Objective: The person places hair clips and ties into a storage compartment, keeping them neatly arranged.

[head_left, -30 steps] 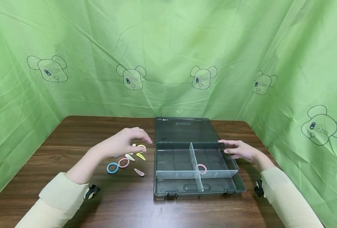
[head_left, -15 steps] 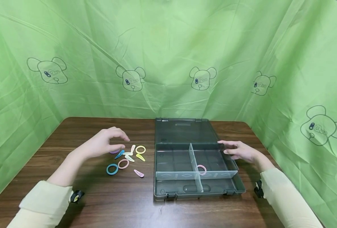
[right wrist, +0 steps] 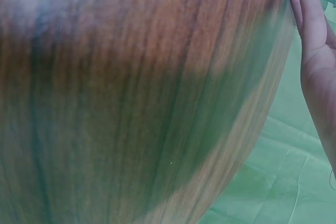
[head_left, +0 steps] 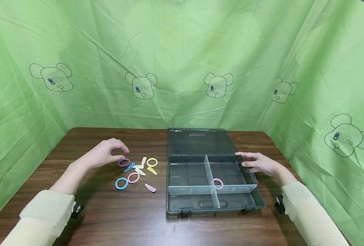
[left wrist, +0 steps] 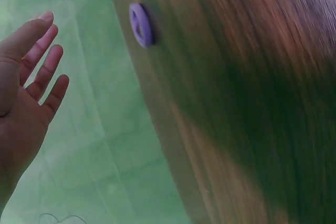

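Note:
My left hand (head_left: pixel 105 152) hovers at the left of the table with fingers loosely bent and nothing held. Its thumb tip is close to a purple hair tie (head_left: pixel 124 166); whether they touch I cannot tell in the head view, while the left wrist view shows a gap. Beside that lie a blue snap hair clip (head_left: pixel 129 167), several pale clips (head_left: pixel 140 171), a yellow clip (head_left: pixel 152 170) and a pink clip (head_left: pixel 150 188). My right hand (head_left: pixel 261 163) rests on the right wall of a grey see-through divided box (head_left: pixel 186 171), fingers fairly straight. Inside it, a pink hair tie (head_left: pixel 222 182) leans at the dividers.
More hair ties lie on the table: a blue one (head_left: pixel 116 184), a pink one (head_left: pixel 129 178) and a yellow one (head_left: pixel 152 166). The box lid (head_left: pixel 200 141) lies back behind the box. A green curtain (head_left: pixel 182 61) surrounds the wooden table (head_left: pixel 132 218).
My left hand has moved left and slightly down, away from above the clips, uncovering them and the purple hair tie. The right hand stays at the box.

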Available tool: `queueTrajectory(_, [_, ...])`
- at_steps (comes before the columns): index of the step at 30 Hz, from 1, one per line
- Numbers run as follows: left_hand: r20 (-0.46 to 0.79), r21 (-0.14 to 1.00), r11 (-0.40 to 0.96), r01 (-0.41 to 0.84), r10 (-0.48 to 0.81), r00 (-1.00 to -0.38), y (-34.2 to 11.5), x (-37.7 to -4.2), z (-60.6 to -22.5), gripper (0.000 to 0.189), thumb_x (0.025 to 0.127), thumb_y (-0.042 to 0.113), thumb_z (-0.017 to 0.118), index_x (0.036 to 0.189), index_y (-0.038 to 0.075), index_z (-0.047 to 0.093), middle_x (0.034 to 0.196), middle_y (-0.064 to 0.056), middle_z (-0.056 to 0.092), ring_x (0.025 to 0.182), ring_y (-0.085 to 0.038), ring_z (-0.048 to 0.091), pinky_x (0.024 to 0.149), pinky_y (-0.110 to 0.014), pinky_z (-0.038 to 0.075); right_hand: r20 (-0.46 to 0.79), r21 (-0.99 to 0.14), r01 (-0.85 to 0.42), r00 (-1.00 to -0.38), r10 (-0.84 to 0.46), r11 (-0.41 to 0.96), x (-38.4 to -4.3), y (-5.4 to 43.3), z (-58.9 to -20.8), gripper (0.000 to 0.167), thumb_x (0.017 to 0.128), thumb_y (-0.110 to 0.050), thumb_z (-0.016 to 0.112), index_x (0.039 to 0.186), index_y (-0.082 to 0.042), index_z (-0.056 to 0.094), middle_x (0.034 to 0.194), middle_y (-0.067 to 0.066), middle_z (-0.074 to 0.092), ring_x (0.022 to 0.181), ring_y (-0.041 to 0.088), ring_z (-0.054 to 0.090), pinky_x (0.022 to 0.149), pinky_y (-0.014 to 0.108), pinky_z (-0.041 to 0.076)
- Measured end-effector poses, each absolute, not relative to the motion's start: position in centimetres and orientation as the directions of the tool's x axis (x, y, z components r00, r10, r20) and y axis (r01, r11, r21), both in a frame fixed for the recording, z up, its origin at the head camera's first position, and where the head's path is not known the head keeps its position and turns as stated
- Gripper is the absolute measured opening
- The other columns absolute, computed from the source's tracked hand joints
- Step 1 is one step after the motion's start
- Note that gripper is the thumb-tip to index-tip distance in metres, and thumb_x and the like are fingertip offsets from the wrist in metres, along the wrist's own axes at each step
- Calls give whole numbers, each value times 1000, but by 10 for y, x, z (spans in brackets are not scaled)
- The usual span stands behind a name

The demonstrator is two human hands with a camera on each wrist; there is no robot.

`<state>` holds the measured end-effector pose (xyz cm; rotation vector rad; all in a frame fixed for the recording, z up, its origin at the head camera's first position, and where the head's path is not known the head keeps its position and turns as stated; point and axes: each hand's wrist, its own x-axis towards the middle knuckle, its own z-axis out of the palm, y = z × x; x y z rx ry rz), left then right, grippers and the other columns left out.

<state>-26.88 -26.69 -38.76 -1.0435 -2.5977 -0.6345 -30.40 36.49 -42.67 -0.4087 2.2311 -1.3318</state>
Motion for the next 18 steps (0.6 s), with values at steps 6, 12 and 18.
queueTrajectory(6, [323, 298, 689, 661, 579, -749, -275, -281, -401, 23, 74, 6, 77, 95, 12, 70, 91, 7, 67, 90, -16, 61, 82, -39, 48, -269, -879, 0, -826, -496, 477, -304, 366, -426, 58, 93, -23, 60, 146, -18, 36, 154, 20, 16, 135, 43, 25, 98, 55, 40])
queueTrajectory(12, [283, 321, 699, 640, 574, -769, -280, -291, -416, 22, 74, 5, 77, 94, 9, 69, 90, 2, 68, 87, -16, 64, 80, -39, 51, -263, -878, -10, -825, -500, 479, -304, 365, -425, 58, 93, -24, 59, 146, -19, 36, 155, 18, 16, 137, 43, 22, 98, 57, 39])
queueTrajectory(18, [230, 344, 707, 618, 575, -785, -283, -299, -425, 20, 74, 4, 76, 91, 11, 69, 87, 3, 66, 83, -17, 61, 76, -37, 51, -264, -883, -3, -824, -502, 469, -303, 365, -426, 58, 93, -24, 59, 146, -18, 35, 155, 17, 16, 136, 42, 25, 98, 57, 39])
